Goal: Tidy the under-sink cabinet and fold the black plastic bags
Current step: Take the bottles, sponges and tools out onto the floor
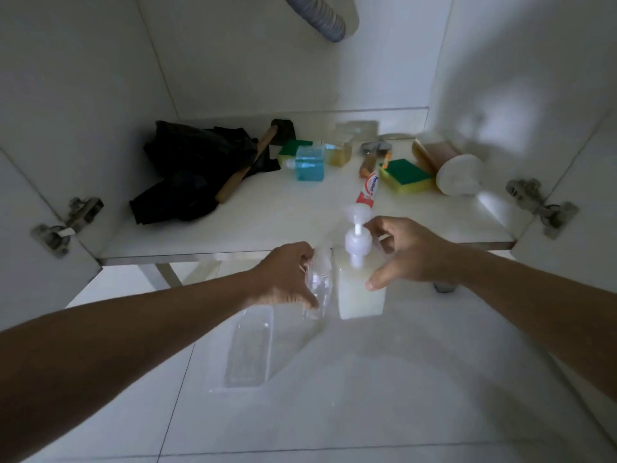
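Note:
Crumpled black plastic bags (pixel 193 175) lie at the back left of the cabinet floor (pixel 283 215), with a wooden-handled tool (pixel 245 165) across them. Just outside the cabinet's front edge, my left hand (pixel 287 275) grips a small clear bottle (pixel 319 289). My right hand (pixel 404 252) curls round a square white pump dispenser (pixel 360 292) that stands on the floor tiles, thumb on its front and fingers behind the pump head. A clear plastic tray (pixel 248 352) lies on the tiles below my left hand.
Inside the cabinet lie a blue liquid bottle (pixel 309 163), a yellowish bottle (pixel 340 152), a toothpaste tube (pixel 369 188), two green-yellow sponges (pixel 405 175), a tipped brown jar with white lid (pixel 447 165) and a scraper (pixel 372 155). Both doors stand open on hinges (pixel 541 205). A grey drain hose (pixel 320 18) hangs above.

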Demonstrator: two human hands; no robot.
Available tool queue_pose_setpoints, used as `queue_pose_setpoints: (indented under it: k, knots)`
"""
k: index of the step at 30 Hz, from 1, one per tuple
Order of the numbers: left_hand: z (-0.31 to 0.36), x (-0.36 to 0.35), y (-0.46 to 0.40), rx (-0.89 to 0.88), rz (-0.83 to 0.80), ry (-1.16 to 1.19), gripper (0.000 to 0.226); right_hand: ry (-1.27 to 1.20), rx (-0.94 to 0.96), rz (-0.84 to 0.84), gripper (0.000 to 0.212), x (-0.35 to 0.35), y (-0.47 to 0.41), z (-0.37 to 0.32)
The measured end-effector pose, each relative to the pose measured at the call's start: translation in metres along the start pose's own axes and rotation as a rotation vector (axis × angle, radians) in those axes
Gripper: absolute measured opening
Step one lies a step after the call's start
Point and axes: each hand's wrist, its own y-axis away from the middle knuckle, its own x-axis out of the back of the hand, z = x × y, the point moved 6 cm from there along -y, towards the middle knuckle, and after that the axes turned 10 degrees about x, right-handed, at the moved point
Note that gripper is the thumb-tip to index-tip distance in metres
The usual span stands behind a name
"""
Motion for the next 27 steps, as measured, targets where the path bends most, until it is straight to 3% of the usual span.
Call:
queue_pose_setpoints:
  k: [13, 27]
  knots:
    - [-0.055, -0.103, -0.032, 0.164, -0.013, -0.053, 0.068, 0.123, -0.137, 0.03, 0.08, -0.07, 0.003, 0.116]
    - [-0.062, -0.14, -0.056, 0.181, 0.039, -0.003, 0.068, 0.102, -0.19, 0.07, 0.084, -0.077, -0.003, 0.158]
